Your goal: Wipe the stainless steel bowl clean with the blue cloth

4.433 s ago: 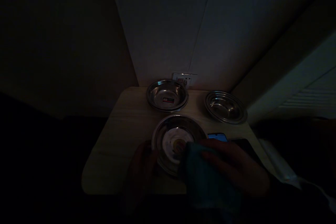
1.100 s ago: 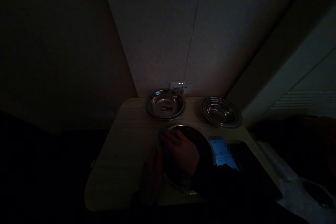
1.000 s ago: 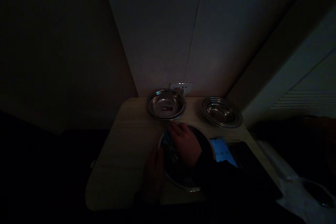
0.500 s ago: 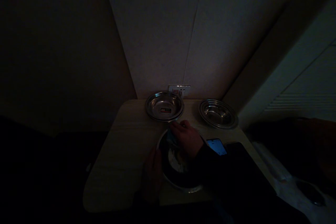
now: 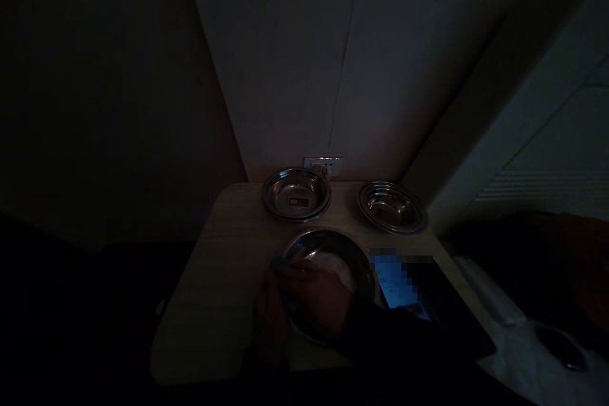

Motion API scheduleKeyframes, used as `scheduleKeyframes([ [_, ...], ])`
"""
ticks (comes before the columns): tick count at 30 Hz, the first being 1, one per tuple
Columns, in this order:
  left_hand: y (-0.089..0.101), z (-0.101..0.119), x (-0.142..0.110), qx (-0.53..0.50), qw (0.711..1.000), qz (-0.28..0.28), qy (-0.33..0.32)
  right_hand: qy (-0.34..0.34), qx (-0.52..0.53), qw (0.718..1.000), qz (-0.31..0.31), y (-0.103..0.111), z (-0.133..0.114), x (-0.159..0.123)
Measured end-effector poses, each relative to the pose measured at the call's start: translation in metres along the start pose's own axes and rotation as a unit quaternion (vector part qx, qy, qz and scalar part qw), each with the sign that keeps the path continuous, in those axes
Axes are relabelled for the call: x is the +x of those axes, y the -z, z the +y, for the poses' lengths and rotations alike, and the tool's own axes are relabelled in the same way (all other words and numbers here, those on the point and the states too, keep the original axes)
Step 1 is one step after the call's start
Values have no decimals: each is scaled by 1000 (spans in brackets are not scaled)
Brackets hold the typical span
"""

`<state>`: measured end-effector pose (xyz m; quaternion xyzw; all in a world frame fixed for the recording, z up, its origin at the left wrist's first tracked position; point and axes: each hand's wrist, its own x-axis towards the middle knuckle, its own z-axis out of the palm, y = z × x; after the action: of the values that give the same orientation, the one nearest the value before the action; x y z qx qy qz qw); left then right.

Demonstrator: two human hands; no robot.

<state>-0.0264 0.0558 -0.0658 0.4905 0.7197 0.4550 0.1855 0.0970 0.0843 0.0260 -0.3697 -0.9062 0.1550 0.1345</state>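
Note:
The room is very dark. A steel plate (image 5: 333, 247) lies near the front of a small wooden table (image 5: 223, 292). My right hand (image 5: 314, 295) rests inside the plate on its left side, fingers closed on a blue cloth (image 5: 278, 263) that peeks out at the fingertips. A pale smear (image 5: 335, 264) shows on the plate beside the hand. At the plate's left rim my left hand (image 5: 269, 317) grips the edge; its fingers are hard to make out.
Two more steel plates stand at the back of the table, one in the middle (image 5: 295, 193) and one on the right (image 5: 392, 206). A lit phone screen (image 5: 394, 279) lies right of the near plate. A wall socket (image 5: 323, 166) sits behind.
My right hand with the cloth has swept from the plate's far rim down to its near left side, uncovering the pale smear. The left hand stays at the rim.

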Motion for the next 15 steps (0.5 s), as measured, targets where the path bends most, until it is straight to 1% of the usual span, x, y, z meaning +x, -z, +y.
scheduleKeyframes([
  [4,6,10,3,-2,999,-34,9,-51,-22,998,21,1,0,7],
  [7,14,16,8,0,999,-41,30,-62,-22,997,29,1,-6,9],
  [9,20,20,11,-23,997,-40,69,-47,-15,999,6,1,-11,3],
  [10,23,21,12,-42,993,-59,96,-32,-14,999,-10,1,-13,-1],
  [11,25,23,13,-51,990,-72,108,-13,-11,999,-27,2,-14,-6],
  [13,28,27,15,-63,988,-89,114,20,-6,998,-54,3,-16,-15],
  [15,30,31,14,-71,986,-93,117,20,1,998,-60,4,-17,-20],
])
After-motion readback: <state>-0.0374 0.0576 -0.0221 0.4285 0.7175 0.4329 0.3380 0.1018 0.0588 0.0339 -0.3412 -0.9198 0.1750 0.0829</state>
